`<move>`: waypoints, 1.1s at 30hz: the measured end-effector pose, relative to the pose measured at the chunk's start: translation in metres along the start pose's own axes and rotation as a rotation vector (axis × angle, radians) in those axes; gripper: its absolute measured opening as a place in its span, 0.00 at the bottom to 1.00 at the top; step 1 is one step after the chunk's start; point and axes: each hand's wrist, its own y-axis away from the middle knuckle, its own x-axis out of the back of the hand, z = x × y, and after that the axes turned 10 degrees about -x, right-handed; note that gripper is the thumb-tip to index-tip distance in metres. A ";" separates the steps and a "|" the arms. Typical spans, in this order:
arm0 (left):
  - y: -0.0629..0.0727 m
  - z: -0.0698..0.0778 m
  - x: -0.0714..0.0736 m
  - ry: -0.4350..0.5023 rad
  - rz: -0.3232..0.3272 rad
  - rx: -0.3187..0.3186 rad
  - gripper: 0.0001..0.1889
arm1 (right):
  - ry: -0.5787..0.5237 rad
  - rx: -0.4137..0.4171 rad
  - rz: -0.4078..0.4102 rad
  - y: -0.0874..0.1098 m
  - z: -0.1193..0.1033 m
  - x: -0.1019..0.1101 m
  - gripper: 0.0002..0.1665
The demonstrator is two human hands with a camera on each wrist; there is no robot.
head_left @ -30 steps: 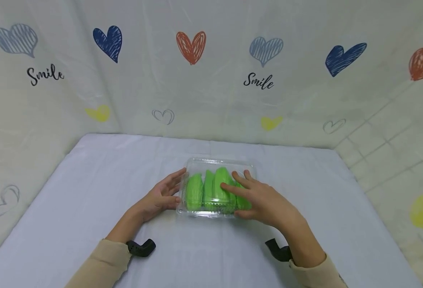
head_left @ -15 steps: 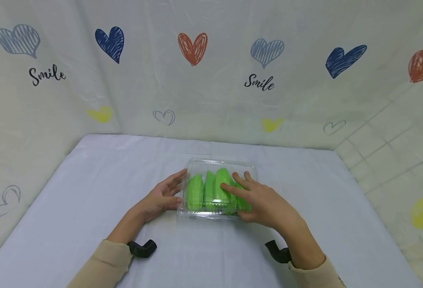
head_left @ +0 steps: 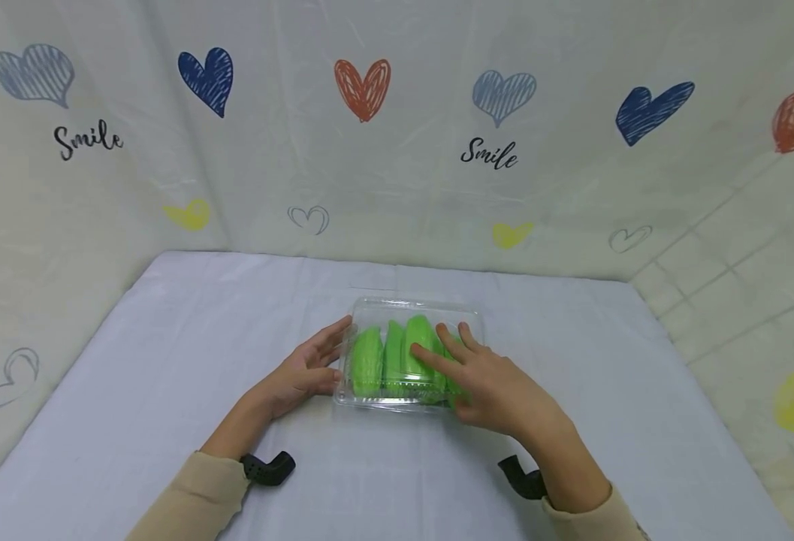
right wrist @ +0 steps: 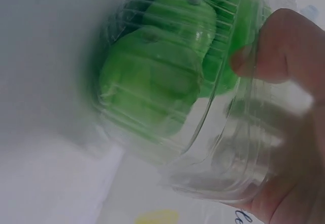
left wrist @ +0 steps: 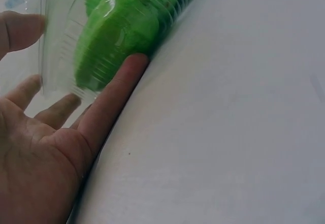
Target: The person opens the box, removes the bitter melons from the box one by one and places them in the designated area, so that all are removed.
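A clear plastic clamshell box [head_left: 397,306] lies on the table with its lid down. Inside are several long, bright green pieces [head_left: 367,362], rounded at the ends; their exact kind cannot be told. At the box's left side, my left hand [head_left: 295,374] has its fingers and thumb extended against the edge. The left wrist view shows one straight finger along the box wall and the thumb at the rim [left wrist: 41,56]. My right hand [head_left: 498,385] lies over the right part of the lid, fingers spread. A digit touches the clear plastic [right wrist: 249,82] in the right wrist view.
A white cloth [head_left: 369,473] covers the table. Behind it hangs a pale curtain [head_left: 410,188] printed with hearts and "Smile". A black curved camera mount [head_left: 268,467] sits at the left wrist, another [head_left: 521,477] at the right.
My right hand has shifted slightly, its thumb drawing a little to the right along the box's near edge. The left hand and the box stay almost where they were.
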 end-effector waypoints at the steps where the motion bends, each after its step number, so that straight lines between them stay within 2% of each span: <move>1: 0.000 0.001 -0.001 -0.006 0.004 0.005 0.48 | 0.005 0.003 0.002 0.001 0.000 0.000 0.58; 8: -0.001 0.004 -0.006 -0.038 0.051 0.042 0.47 | 0.067 0.039 0.005 0.003 -0.001 -0.001 0.62; 12: -0.002 0.004 -0.008 -0.043 0.041 0.042 0.47 | 0.104 0.048 -0.011 0.006 -0.001 -0.002 0.64; 19: -0.003 0.002 -0.005 -0.027 0.044 0.027 0.47 | 0.157 0.101 0.044 0.012 0.001 -0.003 0.66; 27: -0.002 0.000 -0.003 -0.019 0.031 0.016 0.46 | 0.128 0.107 0.084 0.011 0.002 -0.003 0.63; 33: -0.002 -0.002 -0.001 0.002 0.011 -0.005 0.45 | 0.090 0.062 0.115 0.007 -0.003 -0.002 0.55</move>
